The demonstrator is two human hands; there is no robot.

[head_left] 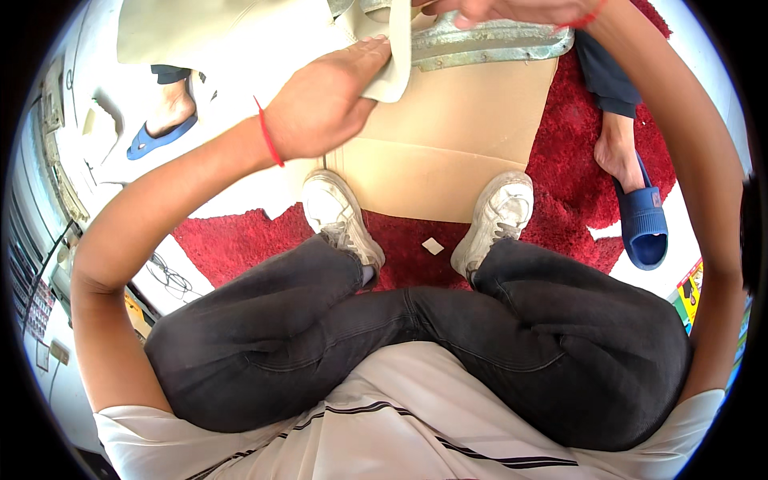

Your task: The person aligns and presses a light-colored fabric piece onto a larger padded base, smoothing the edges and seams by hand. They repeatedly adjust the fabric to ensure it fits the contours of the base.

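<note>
My left hand (324, 100) is closed on the folded edge of a cream sheet (398, 60), its fingers lying over the fold and its thumb hidden. The sheet looks like leatherette or thick cloth and spreads toward the far left. My right hand (512, 10) is partly cut off by the upper edge of the picture. Its visible fingers are apart, close to the sheet's folded strip and above a worn, grey-green metal piece (488, 42). This metal piece rests over a tan cardboard sheet (448, 160), and its far side is out of view.
The cardboard lies on a red shaggy rug (560, 176), between my white shoes (500, 204). Another person's feet in blue slippers show at left (164, 136) and right (644, 228). A small white scrap (433, 246) lies on the rug. A thin dark cable (168, 276) coils at the left.
</note>
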